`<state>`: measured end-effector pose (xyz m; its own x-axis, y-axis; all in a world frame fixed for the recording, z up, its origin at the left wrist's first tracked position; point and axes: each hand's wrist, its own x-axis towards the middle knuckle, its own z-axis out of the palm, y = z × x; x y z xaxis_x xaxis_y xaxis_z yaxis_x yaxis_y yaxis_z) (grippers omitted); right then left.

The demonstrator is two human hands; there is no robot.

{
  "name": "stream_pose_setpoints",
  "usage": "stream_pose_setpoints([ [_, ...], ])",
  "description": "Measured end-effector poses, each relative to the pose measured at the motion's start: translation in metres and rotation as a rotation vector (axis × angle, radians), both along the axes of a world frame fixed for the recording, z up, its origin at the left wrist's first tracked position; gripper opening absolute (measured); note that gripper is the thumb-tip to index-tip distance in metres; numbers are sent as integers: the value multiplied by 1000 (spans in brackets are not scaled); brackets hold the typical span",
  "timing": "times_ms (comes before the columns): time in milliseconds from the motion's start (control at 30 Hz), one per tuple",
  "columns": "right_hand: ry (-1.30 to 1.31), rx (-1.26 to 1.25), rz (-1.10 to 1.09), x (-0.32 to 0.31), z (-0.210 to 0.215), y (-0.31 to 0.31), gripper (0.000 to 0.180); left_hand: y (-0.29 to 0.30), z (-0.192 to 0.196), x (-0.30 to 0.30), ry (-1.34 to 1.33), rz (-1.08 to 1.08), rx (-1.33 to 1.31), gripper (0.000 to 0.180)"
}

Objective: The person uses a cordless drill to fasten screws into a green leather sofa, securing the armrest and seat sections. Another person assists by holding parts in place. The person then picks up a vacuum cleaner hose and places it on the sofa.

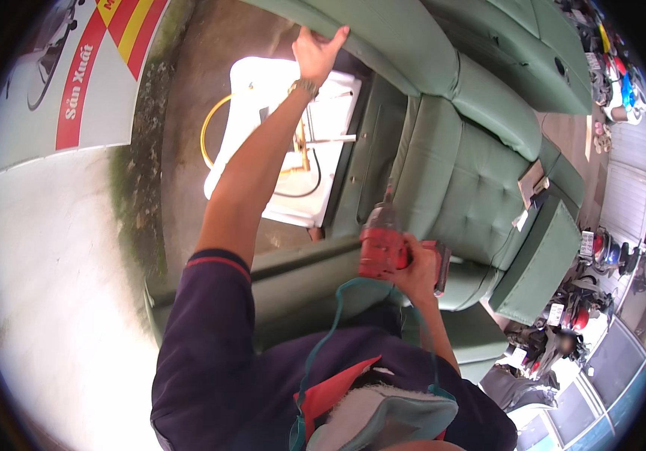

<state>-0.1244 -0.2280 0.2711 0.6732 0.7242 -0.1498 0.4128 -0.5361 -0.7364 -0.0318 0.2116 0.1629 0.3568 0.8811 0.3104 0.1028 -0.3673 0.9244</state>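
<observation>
My right hand (419, 272) is wrapped round the grip of a red cordless drill (381, 244), held above the green leather sofa (481, 173). The drill's bit points away from me, towards the sofa's side panel (375, 150), and touches nothing that I can make out. Out at the end of my stretched left arm, my left hand (318, 54) grips the edge of a green padded sofa part (372, 34). Its thumb is spread to the right; the other fingers are partly hidden. A watch sits on that wrist.
Below my left arm lies a white panel (248, 83) with a yellow hose (208, 131) and a black tube on it. A small box (531, 183) and a thin cable rest on the sofa. Motorbikes (601, 252) stand at the right; a printed banner (105, 68) is at the far left.
</observation>
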Motion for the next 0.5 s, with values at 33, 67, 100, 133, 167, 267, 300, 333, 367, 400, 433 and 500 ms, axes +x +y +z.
stream_pose_setpoints([
  [33, -32, -23, 43, 3, 14, -20, 51, -2, -1, -1, -4, 22, -4, 58],
  [67, -20, -43, 79, 5, 27, -39, 49, -1, 1, -5, 259, 54, 95, 60],
  [100, 17, 13, 43, 0, 35, -54, 46, 5, 10, -1, 389, 193, 131, 84],
  [133, 68, 74, 6, -2, 40, -68, 43, 12, 21, -8, 597, -65, -167, 76],
  [167, 110, 105, -30, -12, 51, -88, 42, 11, 32, -27, 246, -472, -381, 67],
  [267, 75, 205, 6, -11, 53, -121, 40, 10, 104, -57, 699, -930, 237, 57],
  [300, -57, 176, 82, -8, 54, -133, 42, -6, 131, -74, 893, -957, 293, 58],
  [333, -199, 136, 129, -2, 53, -140, 43, -26, 157, -94, 1090, -979, 353, 59],
  [367, -86, 159, 140, 0, 53, -148, 47, -58, 180, -118, 1287, -1004, 399, 61],
  [400, 27, 241, 102, 6, 53, -153, 47, -92, 202, -141, 1136, -1123, 147, 63],
  [433, 142, 323, 70, 11, 52, -157, 47, -129, 220, -161, 1049, -1108, 59, 60],
  [500, 248, 401, 156, 26, 54, -160, 47, -198, 246, -194, 944, -1099, 6, 54],
])
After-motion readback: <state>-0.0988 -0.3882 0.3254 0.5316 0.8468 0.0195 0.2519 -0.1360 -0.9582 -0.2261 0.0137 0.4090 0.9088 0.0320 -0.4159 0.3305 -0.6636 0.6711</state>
